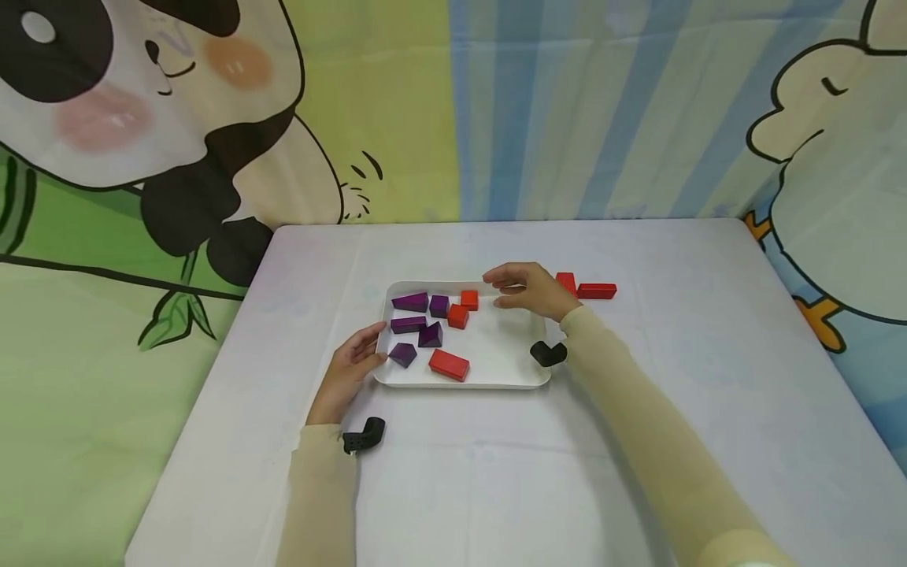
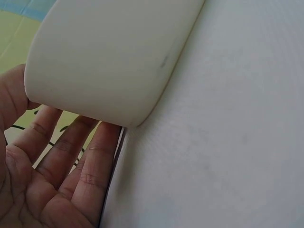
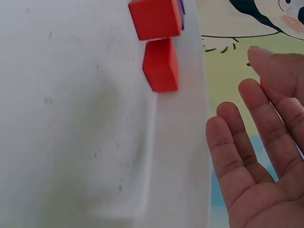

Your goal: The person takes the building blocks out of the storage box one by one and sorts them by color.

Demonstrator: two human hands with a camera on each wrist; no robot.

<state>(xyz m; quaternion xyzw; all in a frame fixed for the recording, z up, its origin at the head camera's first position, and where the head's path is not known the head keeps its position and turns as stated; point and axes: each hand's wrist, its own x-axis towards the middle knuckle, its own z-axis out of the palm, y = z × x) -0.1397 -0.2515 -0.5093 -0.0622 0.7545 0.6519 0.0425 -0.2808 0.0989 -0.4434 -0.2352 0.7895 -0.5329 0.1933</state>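
A white rectangular tray (image 1: pixel 506 346) lies on the table, holding several purple blocks (image 1: pixel 409 324) at its left. My left hand (image 1: pixel 349 372) grips the tray's left end; in the left wrist view the thumb is at the rim and the fingertips (image 2: pixel 102 137) are partly hidden behind the tray wall. Two small orange-red blocks (image 1: pixel 457 316) stand beside the purple ones, and a longer red block (image 1: pixel 449 365) sits near the front rim. Over the tray's back right part is my right hand (image 1: pixel 527 289), fingers loosely extended, holding nothing.
Two red blocks (image 1: pixel 597 290) lie on the white table (image 1: pixel 468 472) beyond the tray's back right corner, one partly behind the right hand. A cartoon-printed cloth (image 1: pixel 397 102) hangs behind the table. Each wrist wears a small black camera mount (image 1: pixel 364 435).
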